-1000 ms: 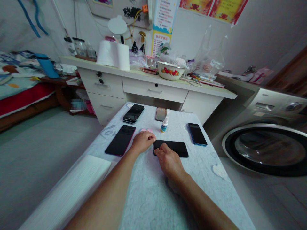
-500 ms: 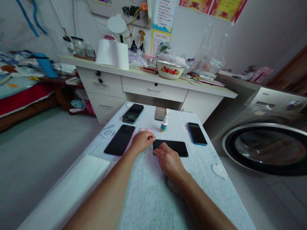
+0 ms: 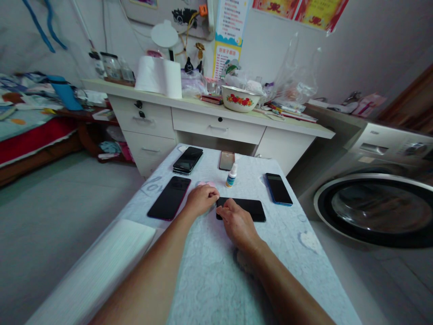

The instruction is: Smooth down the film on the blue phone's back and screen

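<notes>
A black smartphone [image 3: 248, 208] lies crosswise on the cloth-covered table, screen up. My left hand [image 3: 202, 199] is closed, its fingertips at the phone's far left corner. Over the phone's left end my right hand [image 3: 237, 223] bends down with fingers pinched together against the screen; whatever they hold is hidden. A small white dropper bottle [image 3: 231, 177] with a blue and yellow label stands just beyond the phone. Something pink [image 3: 207, 183] lies partly hidden behind my left hand.
More phones lie around: a large dark phone [image 3: 169, 197] on the left, a stack of phones [image 3: 188, 160] behind it, a small phone [image 3: 226, 160] at the far edge, a blue-edged phone [image 3: 278, 188] on the right. A desk [image 3: 218, 128] and washing machine [image 3: 379, 180] stand beyond.
My right fingers have shifted very slightly away from me on the phone's left end. My left hand and the other things stay where they were.
</notes>
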The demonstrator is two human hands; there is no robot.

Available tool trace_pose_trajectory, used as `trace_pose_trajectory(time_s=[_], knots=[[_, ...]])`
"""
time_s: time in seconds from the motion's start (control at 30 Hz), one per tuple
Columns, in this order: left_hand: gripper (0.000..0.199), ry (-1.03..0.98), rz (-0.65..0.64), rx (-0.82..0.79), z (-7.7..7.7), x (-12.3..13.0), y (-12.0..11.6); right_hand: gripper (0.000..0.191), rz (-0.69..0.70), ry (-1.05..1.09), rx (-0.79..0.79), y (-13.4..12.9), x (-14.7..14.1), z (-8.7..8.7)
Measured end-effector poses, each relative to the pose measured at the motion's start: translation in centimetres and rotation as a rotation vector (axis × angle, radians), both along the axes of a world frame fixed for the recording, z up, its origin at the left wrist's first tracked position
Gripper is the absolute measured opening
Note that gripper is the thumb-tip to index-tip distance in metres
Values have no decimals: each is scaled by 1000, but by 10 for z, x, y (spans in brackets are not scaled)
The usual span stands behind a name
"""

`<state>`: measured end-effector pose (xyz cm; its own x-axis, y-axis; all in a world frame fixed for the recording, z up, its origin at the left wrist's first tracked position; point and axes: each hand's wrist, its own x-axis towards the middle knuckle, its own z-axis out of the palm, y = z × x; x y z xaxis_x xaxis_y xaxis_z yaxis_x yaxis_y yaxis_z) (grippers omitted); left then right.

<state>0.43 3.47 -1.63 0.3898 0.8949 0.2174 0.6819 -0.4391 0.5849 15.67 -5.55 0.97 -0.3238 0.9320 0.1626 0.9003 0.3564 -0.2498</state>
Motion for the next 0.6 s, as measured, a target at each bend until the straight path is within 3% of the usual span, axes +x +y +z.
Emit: trace_pose_trajectory(time_s=[0.23, 0.6], knots=[[16, -1, -9, 10, -1, 0, 1, 30, 26, 11, -7, -10, 2, -1], [17, 10, -2, -4, 2, 0, 0, 28, -42, -15, 21, 3, 1, -5]])
